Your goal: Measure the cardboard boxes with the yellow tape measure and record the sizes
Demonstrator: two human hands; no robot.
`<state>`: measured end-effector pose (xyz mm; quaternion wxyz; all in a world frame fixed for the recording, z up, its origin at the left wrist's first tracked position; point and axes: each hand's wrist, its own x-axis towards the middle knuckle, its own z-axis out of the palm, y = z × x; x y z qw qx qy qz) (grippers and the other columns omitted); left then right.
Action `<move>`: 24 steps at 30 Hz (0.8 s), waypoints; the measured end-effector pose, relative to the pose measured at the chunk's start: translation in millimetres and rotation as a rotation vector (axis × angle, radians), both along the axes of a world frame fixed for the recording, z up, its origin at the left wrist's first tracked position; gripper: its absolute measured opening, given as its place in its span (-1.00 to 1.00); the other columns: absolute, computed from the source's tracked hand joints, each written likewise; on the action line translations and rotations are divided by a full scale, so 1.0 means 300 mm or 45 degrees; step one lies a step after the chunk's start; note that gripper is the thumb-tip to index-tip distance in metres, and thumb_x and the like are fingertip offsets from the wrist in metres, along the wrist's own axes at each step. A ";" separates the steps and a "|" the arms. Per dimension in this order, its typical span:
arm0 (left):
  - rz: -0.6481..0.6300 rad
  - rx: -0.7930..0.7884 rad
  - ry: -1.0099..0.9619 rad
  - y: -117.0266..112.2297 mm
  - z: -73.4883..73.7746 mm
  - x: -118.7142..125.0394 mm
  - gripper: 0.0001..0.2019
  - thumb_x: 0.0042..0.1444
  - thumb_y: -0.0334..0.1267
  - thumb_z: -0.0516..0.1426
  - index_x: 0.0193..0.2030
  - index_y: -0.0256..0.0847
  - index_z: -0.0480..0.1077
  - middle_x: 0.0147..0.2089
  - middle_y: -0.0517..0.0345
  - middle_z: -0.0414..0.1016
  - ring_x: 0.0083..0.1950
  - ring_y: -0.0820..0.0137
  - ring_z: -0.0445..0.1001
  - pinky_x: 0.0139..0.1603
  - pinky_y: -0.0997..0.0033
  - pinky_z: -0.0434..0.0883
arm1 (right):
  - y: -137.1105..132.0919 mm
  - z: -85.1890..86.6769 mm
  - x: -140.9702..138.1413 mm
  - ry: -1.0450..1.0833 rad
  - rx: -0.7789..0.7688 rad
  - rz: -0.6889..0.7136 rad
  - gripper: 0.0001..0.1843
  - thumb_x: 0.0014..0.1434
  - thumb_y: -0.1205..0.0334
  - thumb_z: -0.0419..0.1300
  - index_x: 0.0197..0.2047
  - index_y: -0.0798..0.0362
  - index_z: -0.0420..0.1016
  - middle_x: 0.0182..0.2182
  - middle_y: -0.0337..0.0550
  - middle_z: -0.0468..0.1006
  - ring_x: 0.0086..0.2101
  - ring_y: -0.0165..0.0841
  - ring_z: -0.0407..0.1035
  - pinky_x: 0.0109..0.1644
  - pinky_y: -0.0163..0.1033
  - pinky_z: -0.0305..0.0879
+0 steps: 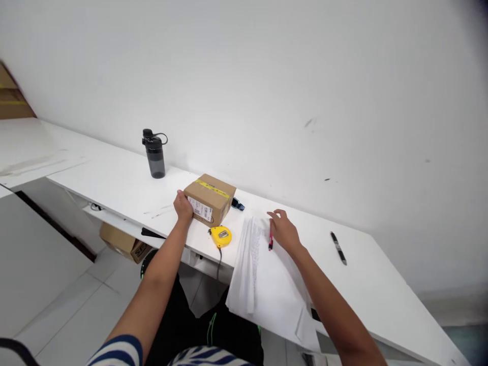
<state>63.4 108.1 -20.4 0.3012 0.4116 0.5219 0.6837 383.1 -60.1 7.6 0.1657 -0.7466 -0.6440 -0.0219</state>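
Observation:
My left hand (pixel 183 207) grips the left end of a small brown cardboard box (pixel 209 198) with yellow tape and a white label, standing on the white table (pixel 122 188). My right hand (pixel 284 230) rests on a stack of white papers (pixel 263 277) and pinches a red pen (pixel 270 241) that points down at the sheets. A yellow tape measure (pixel 221 236) lies on the table edge just in front of the box, between my two hands.
A dark water bottle (pixel 155 154) stands upright at the back left. A black marker (pixel 338 247) lies to the right of the papers. A small dark object (pixel 238 204) sits behind the box. Another cardboard box (pixel 124 243) is on the floor under the table.

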 end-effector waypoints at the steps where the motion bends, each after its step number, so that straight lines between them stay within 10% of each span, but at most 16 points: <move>1: 0.036 -0.004 0.020 -0.014 0.003 -0.009 -0.44 0.31 0.21 -0.19 -0.47 -0.15 0.30 -0.45 0.13 0.40 -0.35 0.34 0.35 -0.23 0.35 0.30 | -0.007 0.018 -0.057 0.026 0.061 0.076 -0.51 0.38 0.19 -0.11 0.21 0.06 0.47 0.22 0.12 0.38 -0.06 -0.17 0.48 -0.04 -0.05 0.39; 8: 0.277 0.004 0.045 -0.159 -0.002 -0.153 -0.42 0.36 0.12 -0.29 -0.29 -0.16 0.40 -0.26 0.01 0.53 -0.18 0.28 0.46 -0.05 0.28 0.37 | -0.020 0.025 -0.440 -0.132 -0.379 0.398 -0.27 0.30 -0.30 -0.02 0.13 0.15 0.54 0.40 0.21 0.19 0.43 0.08 -0.13 0.43 0.34 -0.40; 12: 0.245 0.019 0.060 -0.226 0.027 -0.290 -0.42 0.33 0.18 -0.25 -0.26 -0.17 0.42 -0.19 -0.04 0.56 -0.10 0.25 0.50 0.04 0.23 0.40 | 0.002 0.001 -0.504 -0.057 -0.451 0.296 -0.24 0.19 -0.30 0.10 0.15 0.20 0.44 0.31 0.30 0.31 0.41 0.11 -0.06 0.40 0.38 -0.40; 18: -0.395 -0.025 0.020 -0.278 0.146 -0.435 -0.43 0.17 0.20 0.11 0.20 -0.08 0.38 0.29 -0.08 0.42 0.28 0.15 0.41 0.17 0.18 0.40 | 0.055 -0.047 -0.467 0.286 -0.264 0.332 -0.37 0.11 0.04 0.19 0.22 0.06 0.25 0.04 0.08 0.55 0.00 -0.04 0.47 0.28 0.17 0.13; 24: -0.937 -0.234 0.015 -0.295 0.181 -0.416 -0.35 0.02 -0.03 0.26 0.26 -0.20 0.41 -0.01 -0.04 0.62 0.00 0.09 0.55 0.03 0.15 0.45 | 0.215 0.096 -0.435 0.836 0.393 0.200 -0.26 0.04 -0.06 0.23 0.26 0.05 0.29 0.16 0.12 0.41 0.00 -0.07 0.42 0.05 0.04 0.41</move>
